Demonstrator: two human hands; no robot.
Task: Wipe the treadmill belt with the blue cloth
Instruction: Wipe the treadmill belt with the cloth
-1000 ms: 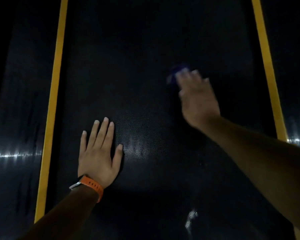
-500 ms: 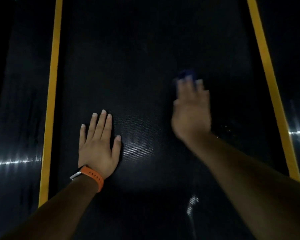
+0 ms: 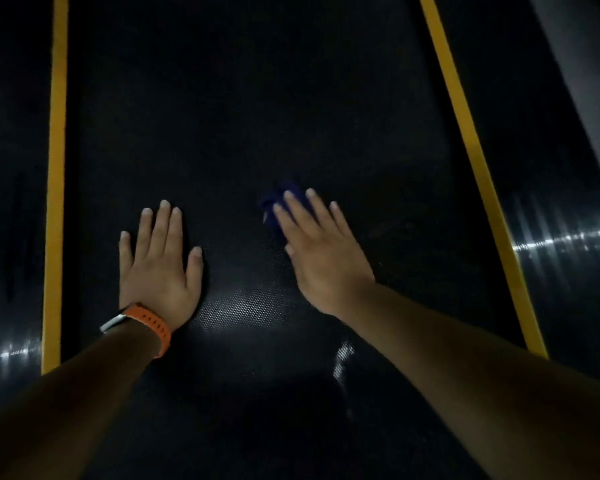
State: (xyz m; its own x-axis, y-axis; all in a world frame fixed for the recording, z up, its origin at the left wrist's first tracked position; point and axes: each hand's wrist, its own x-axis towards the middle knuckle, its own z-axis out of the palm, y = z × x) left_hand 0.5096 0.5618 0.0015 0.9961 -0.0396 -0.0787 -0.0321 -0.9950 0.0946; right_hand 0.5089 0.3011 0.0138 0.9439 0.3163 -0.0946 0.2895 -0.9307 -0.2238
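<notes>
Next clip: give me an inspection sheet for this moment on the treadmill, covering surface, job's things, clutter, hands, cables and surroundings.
Surface: black textured treadmill belt, dimly lit, with a light glint near the hands; too dark to judge dirt.
Job's things: blue cloth lies on the belt, mostly hidden under the right hand.
Clutter: nothing seen.
Hands: left hand rests flat on the belt, orange watch strap on its wrist; right hand presses the cloth with straight fingers.
Cables: nothing seen.
Surroundings: a yellow stripe borders each side of the belt; dark side rails beyond show light reflections.
</notes>
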